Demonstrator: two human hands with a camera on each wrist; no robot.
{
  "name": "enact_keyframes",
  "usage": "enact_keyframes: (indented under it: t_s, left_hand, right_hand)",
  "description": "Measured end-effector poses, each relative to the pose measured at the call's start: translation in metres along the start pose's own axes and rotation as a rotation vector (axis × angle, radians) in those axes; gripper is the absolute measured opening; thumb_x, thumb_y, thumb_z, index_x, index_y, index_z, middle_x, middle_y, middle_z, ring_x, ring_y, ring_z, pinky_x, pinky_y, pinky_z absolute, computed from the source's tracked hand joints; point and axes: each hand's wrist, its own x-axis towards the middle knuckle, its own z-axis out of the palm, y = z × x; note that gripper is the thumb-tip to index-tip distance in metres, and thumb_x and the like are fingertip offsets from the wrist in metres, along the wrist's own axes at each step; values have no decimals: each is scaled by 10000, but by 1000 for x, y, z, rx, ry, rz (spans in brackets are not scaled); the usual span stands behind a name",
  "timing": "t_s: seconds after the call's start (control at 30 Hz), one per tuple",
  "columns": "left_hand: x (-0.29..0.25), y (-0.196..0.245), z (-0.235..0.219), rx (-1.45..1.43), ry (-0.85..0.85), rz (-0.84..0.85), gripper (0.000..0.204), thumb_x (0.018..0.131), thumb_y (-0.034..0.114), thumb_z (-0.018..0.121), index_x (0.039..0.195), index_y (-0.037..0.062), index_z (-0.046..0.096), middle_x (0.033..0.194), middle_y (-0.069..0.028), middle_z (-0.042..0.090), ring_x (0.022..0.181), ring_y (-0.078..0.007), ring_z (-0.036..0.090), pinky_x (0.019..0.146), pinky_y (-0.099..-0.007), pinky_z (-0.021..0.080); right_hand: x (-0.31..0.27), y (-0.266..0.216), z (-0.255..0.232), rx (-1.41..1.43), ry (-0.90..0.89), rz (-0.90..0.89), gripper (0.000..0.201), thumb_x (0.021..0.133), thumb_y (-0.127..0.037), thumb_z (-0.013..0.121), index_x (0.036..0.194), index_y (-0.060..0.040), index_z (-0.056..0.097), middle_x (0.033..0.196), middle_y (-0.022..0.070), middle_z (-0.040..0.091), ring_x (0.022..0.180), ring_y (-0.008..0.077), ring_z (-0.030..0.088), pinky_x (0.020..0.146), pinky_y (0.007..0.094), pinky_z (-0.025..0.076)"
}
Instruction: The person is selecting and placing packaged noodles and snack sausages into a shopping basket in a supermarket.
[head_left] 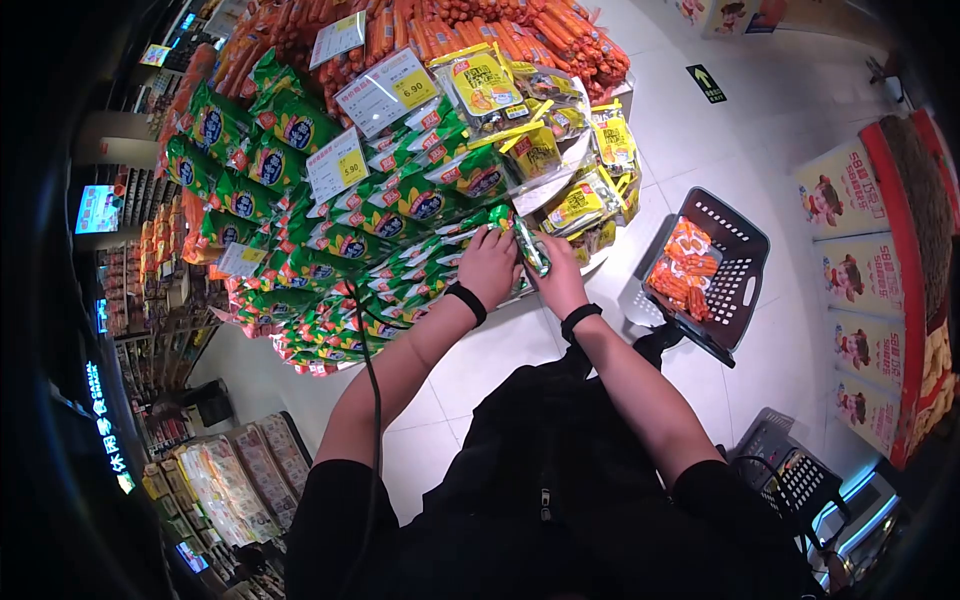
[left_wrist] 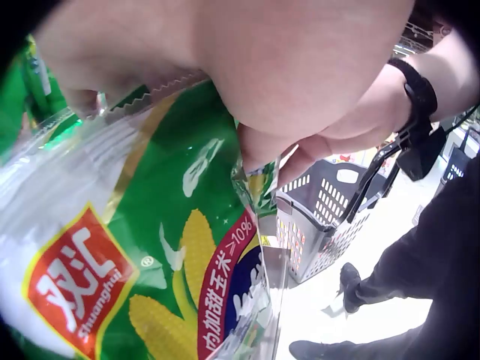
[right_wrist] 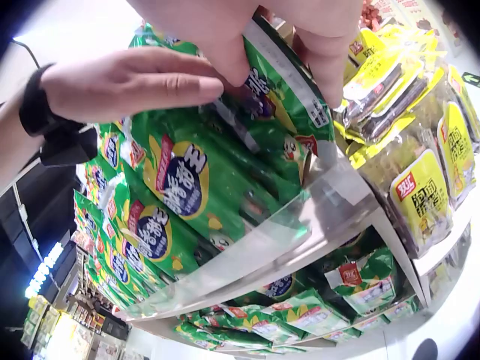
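Note:
Green packets of corn sausages (head_left: 430, 205), printed with yellow cobs, stand in tight rows on a tiered display. My right hand (head_left: 562, 275) grips one green sausage packet (right_wrist: 289, 94) at the end of a row, thumb on one side and fingers on the other. That packet stands on edge, beside the clear shelf lip (right_wrist: 255, 259). My left hand (head_left: 490, 265) lies over the neighbouring packets, its fingers extended and touching their tops in the right wrist view. Close under it, a large packet (left_wrist: 169, 225) fills much of the left wrist view.
Yellow-labelled bags (head_left: 580, 205) adjoin the green rows on the right. Orange sausages (head_left: 420, 40) are heaped behind price signs (head_left: 388, 92). A dark shopping basket (head_left: 745, 235) holding orange packs stands on the floor to my right. Stacked boxes (head_left: 865, 270) line the far right.

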Motion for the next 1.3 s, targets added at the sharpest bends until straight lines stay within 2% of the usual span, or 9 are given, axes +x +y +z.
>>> enact_keyframes:
  t_s: [0.27, 0.4, 0.63, 0.73, 0.97, 1.07, 1.17, 1.27, 1.3]
  left_hand:
    - [-4, -10, -12, -293, 31, -68, 430, 999, 371, 688, 1260, 33, 742, 1438, -142, 686, 1374, -345, 593, 1263, -531, 364]
    - [-7, -8, -12, -348, 87, -62, 408, 1004, 358, 691, 1176, -9, 736, 1428, -180, 667, 1332, -374, 611, 1256, -525, 374]
    - [-6, -1, -46, -677, 115, -235, 502, 1001, 317, 689, 1353, -37, 634, 1495, -231, 596, 1341, -399, 596, 1238, -526, 397]
    - [3, 0, -28, -484, 281, -103, 538, 1021, 311, 675, 1412, -51, 605, 1552, -237, 562, 1372, -414, 571, 1223, -537, 406]
    - [13, 1, -15, -203, 186, -199, 602, 1031, 333, 651, 1484, -56, 571, 1629, -220, 507, 1454, -405, 519, 1227, -527, 406]
    - [21, 0, -13, -247, 133, -221, 615, 1034, 340, 648, 1491, -63, 563, 1643, -228, 493, 1472, -413, 503, 1236, -516, 404]
    - [18, -5, -18, -371, 162, -179, 620, 1037, 337, 650, 1499, -66, 554, 1652, -236, 486, 1488, -430, 492, 1241, -508, 406]
    - [12, -6, -21, -416, 174, -145, 627, 1046, 342, 650, 1510, -67, 544, 1659, -248, 478, 1512, -446, 473, 1253, -506, 398]
    - [10, -5, -21, -417, 163, -146, 631, 1050, 345, 651, 1515, -66, 540, 1660, -254, 476, 1518, -450, 468, 1257, -509, 394]
  right_hand:
    - [17, 20, 53, -89, 40, 123, 660, 870, 104, 684, 1503, -17, 540, 1361, 269, 601, 1261, 486, 617, 1084, 494, 519]
    - [27, 28, 63, -114, 16, 167, 512, 955, 37, 586, 1464, 35, 529, 1375, 300, 588, 1268, 490, 613, 1083, 505, 511]
    - [32, 31, 72, -89, -31, 240, 453, 1027, -78, 564, 1460, 38, 493, 1428, 305, 569, 1326, 460, 589, 1123, 467, 486]
    - [26, 16, 61, -194, 20, 105, 514, 963, 1, 595, 1465, 61, 498, 1380, 350, 596, 1272, 510, 614, 1079, 520, 514]
    - [21, -9, 60, -71, 50, 159, 500, 1023, -28, 549, 1499, 123, 536, 1381, 376, 655, 1244, 501, 684, 1074, 494, 550]
    - [25, -2, 66, -48, 33, 186, 453, 1040, -52, 536, 1467, 96, 563, 1345, 368, 675, 1204, 497, 699, 1032, 494, 561]
    - [27, -2, 77, 231, 248, 309, 315, 1072, -81, 508, 1332, 67, 607, 1086, 304, 747, 964, 404, 751, 906, 451, 591]
    - [28, 0, 76, 399, 233, 417, 313, 1084, -78, 493, 1359, 36, 589, 1026, 241, 757, 919, 332, 742, 875, 436, 592]
    - [28, 4, 75, 299, 180, 398, 302, 1067, -83, 522, 1332, 34, 608, 1069, 264, 751, 952, 379, 738, 874, 460, 587]
